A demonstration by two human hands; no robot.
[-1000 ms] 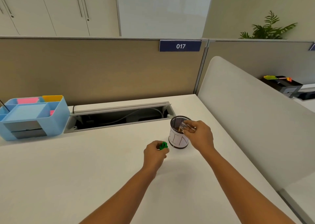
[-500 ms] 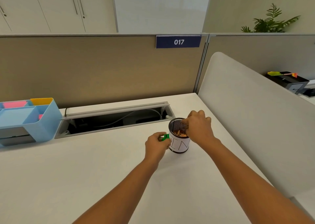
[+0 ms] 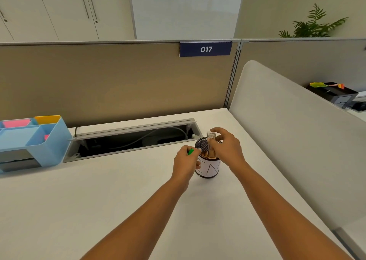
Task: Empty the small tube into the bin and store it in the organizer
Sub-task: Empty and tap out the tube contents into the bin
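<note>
A small clear tube stands nearly upright over the mouth of the bin, a dark mesh cup with a white paper label. My right hand grips the tube from the right, fingers spread above it. My left hand rests against the bin's left side, pinching a small green cap. Brownish bits show inside the bin. The light blue organizer sits at the far left of the desk, with pink and orange items in its compartments.
An open cable trough runs along the back of the white desk. A tan partition with a "017" sign rises behind. A curved white divider bounds the right side. A black tray sits on the neighbouring desk.
My right hand has turned the tube from tipped into the bin's mouth to nearly upright. My left hand with the green cap has moved up against the bin.
</note>
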